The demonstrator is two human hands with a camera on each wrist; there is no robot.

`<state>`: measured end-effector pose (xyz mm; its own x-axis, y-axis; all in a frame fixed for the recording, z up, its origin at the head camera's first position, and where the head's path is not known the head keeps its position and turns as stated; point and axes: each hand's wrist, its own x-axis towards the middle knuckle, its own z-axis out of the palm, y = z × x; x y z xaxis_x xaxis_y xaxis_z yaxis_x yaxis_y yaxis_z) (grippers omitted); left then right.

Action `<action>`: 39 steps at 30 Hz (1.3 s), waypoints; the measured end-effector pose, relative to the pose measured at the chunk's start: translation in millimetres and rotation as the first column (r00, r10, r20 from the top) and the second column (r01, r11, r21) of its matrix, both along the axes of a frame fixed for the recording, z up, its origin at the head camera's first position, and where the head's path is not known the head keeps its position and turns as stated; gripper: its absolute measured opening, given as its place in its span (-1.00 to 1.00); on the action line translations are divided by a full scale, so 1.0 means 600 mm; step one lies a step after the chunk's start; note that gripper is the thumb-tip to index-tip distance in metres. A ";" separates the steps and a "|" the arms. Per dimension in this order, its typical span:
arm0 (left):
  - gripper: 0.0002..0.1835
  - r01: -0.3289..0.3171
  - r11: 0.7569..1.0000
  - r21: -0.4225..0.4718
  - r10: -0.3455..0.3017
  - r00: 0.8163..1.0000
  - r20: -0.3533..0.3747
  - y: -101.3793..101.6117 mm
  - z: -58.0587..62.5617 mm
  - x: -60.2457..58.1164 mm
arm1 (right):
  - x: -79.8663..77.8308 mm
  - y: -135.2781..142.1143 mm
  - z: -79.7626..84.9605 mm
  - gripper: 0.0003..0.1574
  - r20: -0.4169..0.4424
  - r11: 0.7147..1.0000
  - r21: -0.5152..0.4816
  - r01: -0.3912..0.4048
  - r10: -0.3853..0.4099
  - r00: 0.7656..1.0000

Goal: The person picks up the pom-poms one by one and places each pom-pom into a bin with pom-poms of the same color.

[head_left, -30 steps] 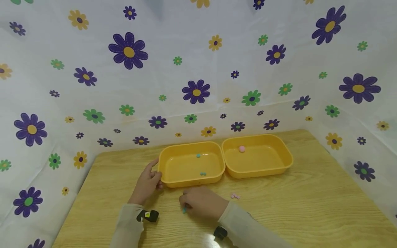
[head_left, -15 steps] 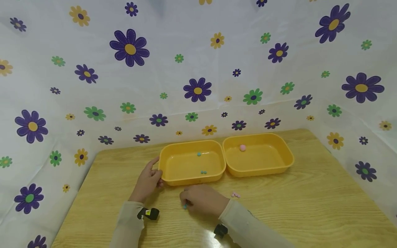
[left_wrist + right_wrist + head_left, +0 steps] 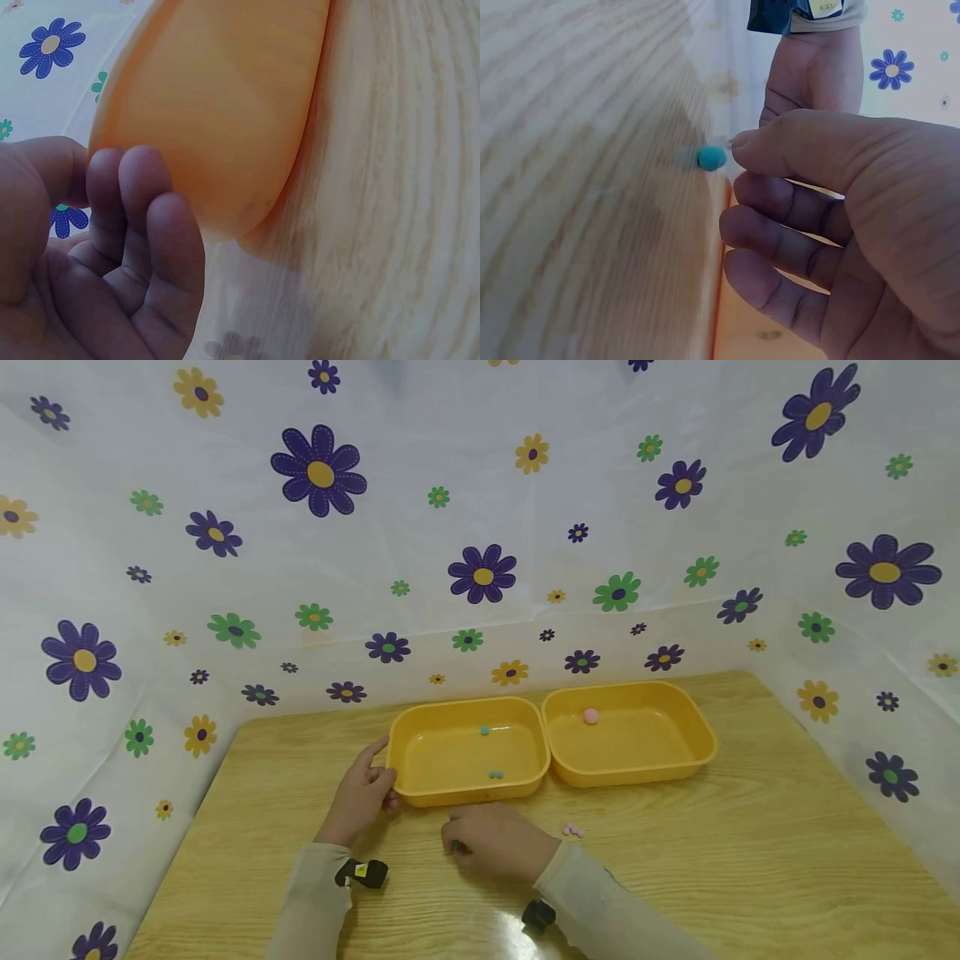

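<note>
Two shallow yellow trays stand side by side. My left hand holds the near left corner of the left tray, fingers bent against its outer wall. Two small teal balls lie together in that tray, with another teal ball farther back. My right hand is low over the table in front of it, fingers half bent. In the right wrist view a teal ball sits just beyond the thumb tip, with a small gap between; the index finger is mostly hidden.
The right tray holds a pink ball. Several small pink balls lie on the wooden table right of my right hand. A flowered white cloth rises behind the table and at both sides.
My right hand has shifted slightly, and the teal ball by its fingertips, visible earlier in the head view, is now mostly covered. The left hand keeps its place at the tray. The view tilts slightly.
</note>
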<state>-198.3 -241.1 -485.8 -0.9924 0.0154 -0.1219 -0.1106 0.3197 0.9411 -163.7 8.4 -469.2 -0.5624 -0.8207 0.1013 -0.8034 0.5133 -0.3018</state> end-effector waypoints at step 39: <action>-0.36 -0.012 1.000 -0.006 0.012 1.000 -0.006 0.003 -0.002 0.002 | -0.027 0.129 0.065 -0.85 -0.117 0.867 -0.416 0.275 -0.351 0.929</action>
